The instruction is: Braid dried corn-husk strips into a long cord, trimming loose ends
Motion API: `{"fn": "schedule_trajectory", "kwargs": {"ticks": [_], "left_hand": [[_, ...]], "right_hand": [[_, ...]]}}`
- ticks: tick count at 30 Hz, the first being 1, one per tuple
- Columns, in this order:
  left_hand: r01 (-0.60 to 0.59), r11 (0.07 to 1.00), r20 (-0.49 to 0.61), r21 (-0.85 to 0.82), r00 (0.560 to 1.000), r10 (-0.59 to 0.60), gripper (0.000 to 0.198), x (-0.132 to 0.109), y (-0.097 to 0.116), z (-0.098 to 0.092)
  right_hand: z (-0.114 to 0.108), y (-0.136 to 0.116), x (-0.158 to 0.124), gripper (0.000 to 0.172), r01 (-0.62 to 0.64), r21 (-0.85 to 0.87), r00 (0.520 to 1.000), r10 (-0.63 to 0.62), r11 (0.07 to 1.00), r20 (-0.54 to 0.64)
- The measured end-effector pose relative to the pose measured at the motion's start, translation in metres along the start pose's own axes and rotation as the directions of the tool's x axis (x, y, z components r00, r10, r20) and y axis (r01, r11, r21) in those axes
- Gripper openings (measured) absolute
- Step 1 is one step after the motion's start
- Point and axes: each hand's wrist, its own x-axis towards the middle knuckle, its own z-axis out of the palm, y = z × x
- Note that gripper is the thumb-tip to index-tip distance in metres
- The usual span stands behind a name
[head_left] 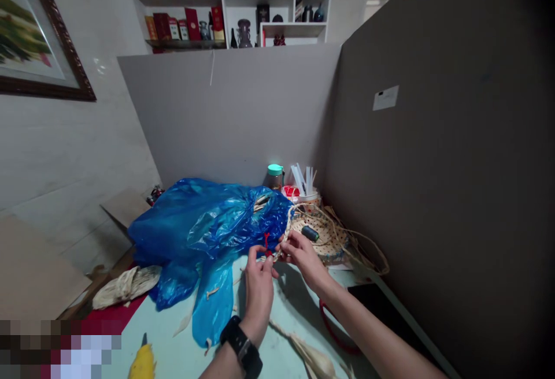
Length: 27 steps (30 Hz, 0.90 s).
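Note:
A pale braided cord [288, 226] rises in a curve from between my hands toward the woven basket. My left hand [259, 275], with a dark watch on its wrist, pinches the cord's lower end beside a small red tie [267, 244]. Just to the right, my right hand [303, 255] has its fingers closed on the braid. Both hands are raised over the pale green table [173, 347]. A dark thread spool [310, 233] lies in the woven basket [332, 246] beyond my right hand.
A big blue plastic bag [208, 217] spreads across the back left. Behind the hands stand a jar with a teal lid [274, 169] and a container of white strips [307, 194]. A yellow-handled tool [142, 361], a fibre bundle [128, 286] and loose husks [314, 356] lie nearer. Grey panels enclose the table.

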Motion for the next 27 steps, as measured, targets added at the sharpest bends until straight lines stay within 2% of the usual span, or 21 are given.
{"fn": "schedule_trajectory", "kwargs": {"ticks": [2, 5, 8, 12, 14, 17, 20, 23, 27], "left_hand": [[-0.109, 0.983, -0.051, 0.147, 0.992, 0.118, 0.022, -0.002, 0.005, 0.0], [-0.219, 0.906, -0.01, 0.362, 0.971, 0.239, 0.016, -0.005, 0.008, 0.0], [-0.233, 0.892, 0.022, 0.387, 0.97, 0.244, 0.009, -0.006, 0.008, 0.0], [-0.223, 0.925, 0.002, 0.308, 0.972, 0.233, 0.006, -0.002, 0.005, -0.003], [-0.173, 0.955, 0.026, 0.24, 0.985, 0.172, 0.007, 0.003, 0.002, -0.005], [-0.007, 0.994, 0.111, 0.108, 0.994, -0.005, 0.022, 0.009, -0.005, -0.008], [0.184, 0.982, 0.228, -0.047, 0.959, -0.169, 0.02, 0.014, -0.007, -0.011], [0.295, 0.937, 0.315, -0.186, 0.921, -0.227, 0.016, 0.017, -0.005, -0.012], [0.35, 0.891, 0.351, -0.29, 0.905, -0.241, 0.017, 0.018, -0.003, -0.014]], "right_hand": [[0.001, 0.0, 0.001, 0.019, 0.021, -0.024, 0.999, -0.022, 0.999, -0.029], [0.001, 0.0, 0.002, 0.018, 0.053, -0.063, 0.997, -0.056, 0.997, -0.047], [0.002, -0.001, 0.004, 0.013, 0.089, -0.107, 0.995, -0.094, 0.99, -0.041], [0.006, 0.003, 0.009, 0.007, 0.133, -0.178, 0.99, -0.14, 0.975, -0.031], [0.009, 0.007, 0.011, 0.006, 0.144, -0.212, 0.989, -0.15, 0.967, -0.016], [0.007, 0.012, 0.011, 0.008, 0.146, -0.253, 0.989, -0.146, 0.956, 0.02], [-0.002, 0.018, 0.011, 0.011, 0.121, -0.288, 0.993, -0.115, 0.95, 0.039], [-0.012, 0.025, 0.008, 0.015, 0.084, -0.304, 0.995, -0.065, 0.949, 0.072], [-0.015, 0.029, 0.002, 0.022, 0.07, -0.308, 0.98, -0.008, 0.949, 0.198]]}}
